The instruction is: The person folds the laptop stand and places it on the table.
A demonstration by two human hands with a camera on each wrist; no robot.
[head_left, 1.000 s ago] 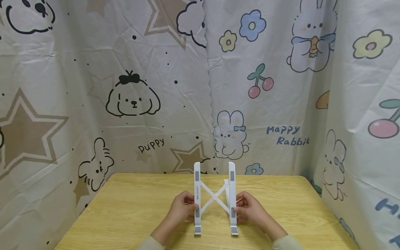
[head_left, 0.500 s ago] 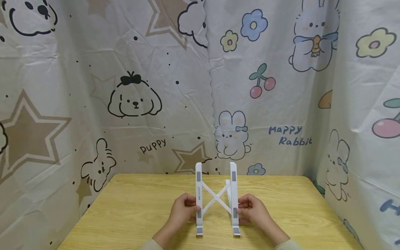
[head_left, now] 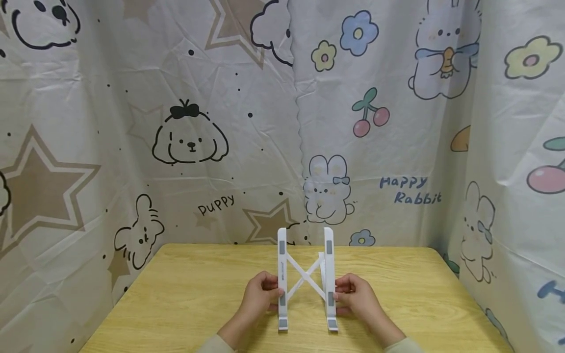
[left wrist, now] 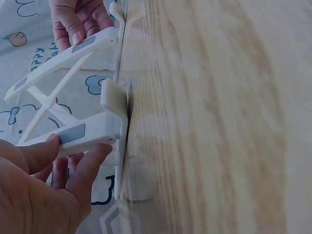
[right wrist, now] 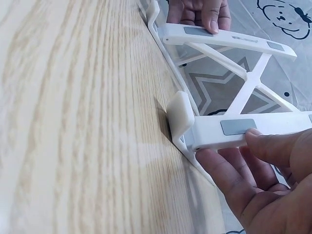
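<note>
Seemingly narrowed slightly, the stand (head_left: 306,275) is pinched by left fingers (head_left: 272,294) and right fingers (head_left: 343,297); it could be skewed by uneven pressure.

White folding stand (head_left: 305,276) set up on wood tabletop (head_left: 198,289); L hand (head_left: 261,294) pinches L rail (head_left: 282,282), R hand (head_left: 355,296) pinches R rail (head_left: 329,272). Rails approx. parallel, tilted up & away from the person, w/ upturned lips (head_left: 333,329) at near, low ends. Grey pads (head_left: 282,247) on rails + lips; sm. print (head_left: 283,270) on L rail, illegible. X-brace (head_left: 297,267) betw. rails, spread; thin rear leg (head_left: 321,264) shows behind R rail.
</note>
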